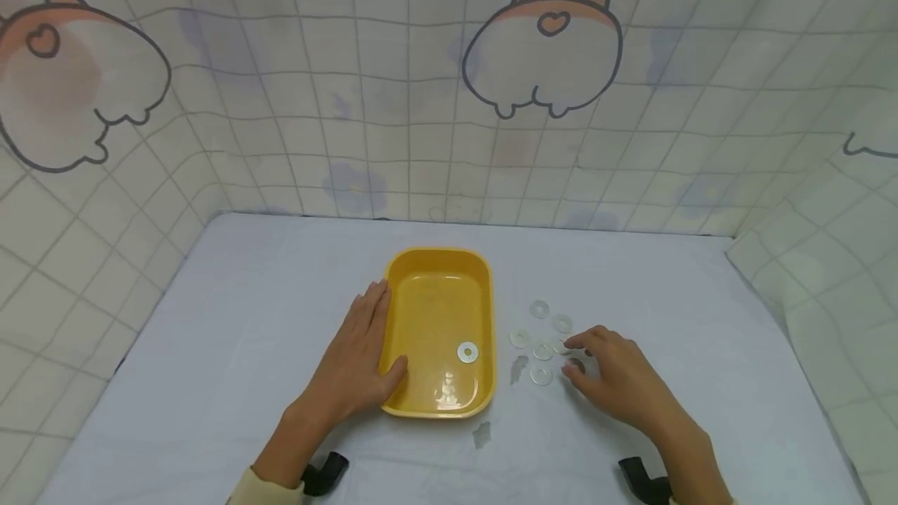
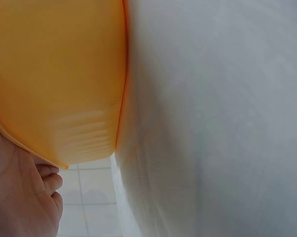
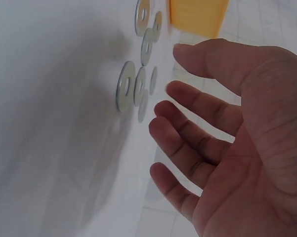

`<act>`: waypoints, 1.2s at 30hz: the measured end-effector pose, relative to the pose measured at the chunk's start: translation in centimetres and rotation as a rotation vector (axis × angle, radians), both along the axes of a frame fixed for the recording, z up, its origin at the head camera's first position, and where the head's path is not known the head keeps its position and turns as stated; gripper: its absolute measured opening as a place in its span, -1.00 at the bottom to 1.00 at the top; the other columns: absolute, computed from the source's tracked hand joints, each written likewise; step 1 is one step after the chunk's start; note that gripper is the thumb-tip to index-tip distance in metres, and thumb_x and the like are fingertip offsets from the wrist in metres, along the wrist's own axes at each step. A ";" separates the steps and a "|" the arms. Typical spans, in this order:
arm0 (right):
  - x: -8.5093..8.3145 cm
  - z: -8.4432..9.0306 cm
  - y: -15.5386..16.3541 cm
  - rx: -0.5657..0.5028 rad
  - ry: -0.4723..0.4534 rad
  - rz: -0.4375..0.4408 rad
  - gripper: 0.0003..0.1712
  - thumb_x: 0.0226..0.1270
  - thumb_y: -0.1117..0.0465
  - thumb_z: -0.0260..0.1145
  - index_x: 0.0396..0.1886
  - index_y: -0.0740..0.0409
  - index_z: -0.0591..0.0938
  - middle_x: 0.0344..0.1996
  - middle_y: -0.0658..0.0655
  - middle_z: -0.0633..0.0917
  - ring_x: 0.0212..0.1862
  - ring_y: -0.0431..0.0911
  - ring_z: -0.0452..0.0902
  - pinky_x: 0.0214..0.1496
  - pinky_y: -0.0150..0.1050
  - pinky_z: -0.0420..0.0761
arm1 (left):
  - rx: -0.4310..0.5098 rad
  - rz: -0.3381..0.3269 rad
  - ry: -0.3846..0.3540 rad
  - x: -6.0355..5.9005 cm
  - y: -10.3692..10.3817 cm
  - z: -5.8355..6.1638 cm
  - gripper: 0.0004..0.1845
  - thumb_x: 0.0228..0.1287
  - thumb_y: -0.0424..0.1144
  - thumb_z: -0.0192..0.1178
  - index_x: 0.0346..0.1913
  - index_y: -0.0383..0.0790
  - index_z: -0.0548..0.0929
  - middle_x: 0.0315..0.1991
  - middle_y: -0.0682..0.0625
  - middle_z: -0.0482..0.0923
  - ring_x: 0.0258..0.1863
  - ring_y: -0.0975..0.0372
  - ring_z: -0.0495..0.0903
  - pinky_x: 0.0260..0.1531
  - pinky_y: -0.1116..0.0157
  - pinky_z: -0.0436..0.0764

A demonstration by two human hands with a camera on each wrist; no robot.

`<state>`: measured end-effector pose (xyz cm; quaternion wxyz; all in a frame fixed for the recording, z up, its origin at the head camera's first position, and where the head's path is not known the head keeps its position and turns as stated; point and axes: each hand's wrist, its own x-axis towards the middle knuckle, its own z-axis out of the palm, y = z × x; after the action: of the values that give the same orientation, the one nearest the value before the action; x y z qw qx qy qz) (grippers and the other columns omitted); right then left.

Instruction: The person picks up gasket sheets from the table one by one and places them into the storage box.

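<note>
A yellow plastic tray (image 1: 431,318) stands on the white tabletop, with one flat metal washer (image 1: 461,355) lying inside it. My left hand (image 1: 348,369) rests along the tray's left rim, fingers straight and thumb reaching over the edge. In the left wrist view the palm lies against the rim, above the tray's outer wall (image 2: 59,74). Several loose washers (image 3: 120,96) lie in a cluster to the right of the tray. Over that cluster's right side is my right hand (image 1: 620,376), its fingers loosely bent and spread. Nothing shows between its thumb and fingertips in the right wrist view.
Two small grey patches (image 1: 482,435) mark the white cloth (image 1: 266,294) near the tray and washers. Black curved pieces (image 1: 326,474) sit at both wrists. A tile-patterned curtain (image 1: 393,154) with cartoon animals borders the table at the back and sides.
</note>
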<state>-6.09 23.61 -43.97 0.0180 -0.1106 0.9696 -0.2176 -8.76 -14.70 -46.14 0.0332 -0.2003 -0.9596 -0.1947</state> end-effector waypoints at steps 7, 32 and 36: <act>0.2 -0.7 0.5 0.016 0.005 -0.005 -0.66 0.29 0.17 0.54 0.03 0.14 0.76 -0.11 0.05 0.75 -0.05 -0.03 0.69 0.13 0.15 0.69 | -0.012 0.000 -0.005 -0.1 0.0 -0.2 0.05 0.31 0.00 0.20 0.70 -0.38 -0.05 0.75 -0.19 -0.10 0.76 -0.01 -0.05 0.75 -0.03 0.03; -0.2 -1.2 0.8 0.067 -0.022 0.003 -0.78 0.23 0.22 0.56 -0.14 0.11 0.77 -0.21 0.01 0.80 -0.12 -0.08 0.76 0.04 0.00 0.79 | 0.025 -0.013 0.001 -0.4 -0.2 -0.3 0.07 0.33 0.01 0.22 0.71 -0.38 -0.07 0.76 -0.19 -0.15 0.77 0.00 -0.10 0.78 0.09 -0.10; -0.2 -1.3 0.6 0.068 -0.050 -0.007 -0.80 0.23 0.22 0.56 -0.16 0.09 0.78 -0.24 -0.02 0.80 -0.13 -0.10 0.76 0.05 0.00 0.78 | 0.014 -0.006 -0.005 -0.3 -0.3 -0.4 0.08 0.32 0.01 0.22 0.71 -0.39 -0.07 0.76 -0.20 -0.13 0.77 -0.01 -0.09 0.74 -0.05 0.05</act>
<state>-6.30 24.20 -45.24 0.0453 -0.1008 0.9761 -0.1871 -9.04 -15.01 -46.52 0.0319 -0.2023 -0.9577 -0.2021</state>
